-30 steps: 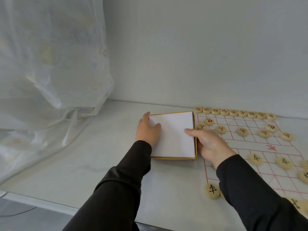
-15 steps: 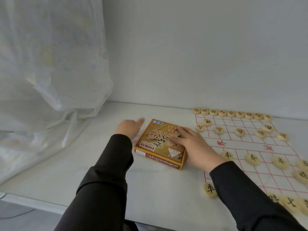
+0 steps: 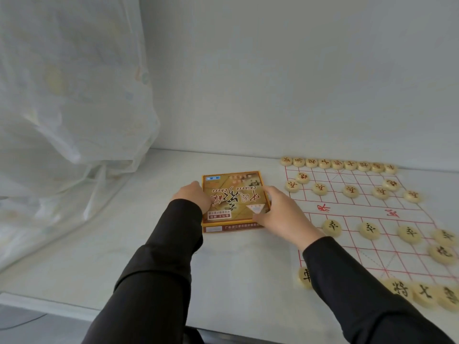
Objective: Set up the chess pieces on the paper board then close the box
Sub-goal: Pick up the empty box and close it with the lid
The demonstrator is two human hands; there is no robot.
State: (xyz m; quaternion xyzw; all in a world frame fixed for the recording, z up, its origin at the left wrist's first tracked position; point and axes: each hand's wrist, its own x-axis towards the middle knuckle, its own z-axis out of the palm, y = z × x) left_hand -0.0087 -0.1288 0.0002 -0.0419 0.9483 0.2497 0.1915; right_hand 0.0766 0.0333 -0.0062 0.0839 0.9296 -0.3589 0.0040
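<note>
Orange-brown box (image 3: 236, 194) with black calligraphy, red-gridded white paper board (image 3: 360, 209), cream pieces (image 3: 331, 227), perhaps pastel-dotted white curtain (image 3: 74, 95)

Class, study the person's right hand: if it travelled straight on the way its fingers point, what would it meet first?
The box: the right hand touches its right edge, fingers pointing away and slightly left. Past it, probably only bare table up to the wall, though depth is unclear.
</note>
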